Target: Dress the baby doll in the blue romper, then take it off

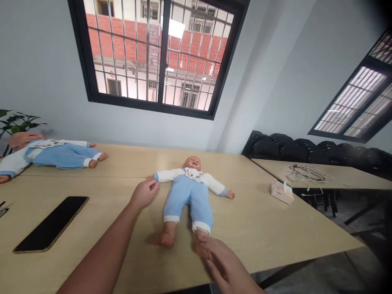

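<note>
A baby doll [185, 194] lies face up on the wooden table [260, 228], dressed in light blue trousers and a white top with blue cuffs and an animal-face bib. Its arms are spread and its bare feet point toward me. My left hand [145, 193] is closed, fingertips pinched together right by the doll's hand and blue cuff at the left; whether it grips them is hard to see. At the doll's foot on the right, my right hand [225, 261] has its fingers curled over the foot and ankle, partly hiding them.
A second doll [61, 155] in similar clothes lies at the far left, beside a leafy plant [18, 122]. A black tablet or phone [52, 223] rests at the left. Toward the right are a tissue box [281, 192] and tangled cables [306, 173] on another table; black chairs [294, 150] stand behind.
</note>
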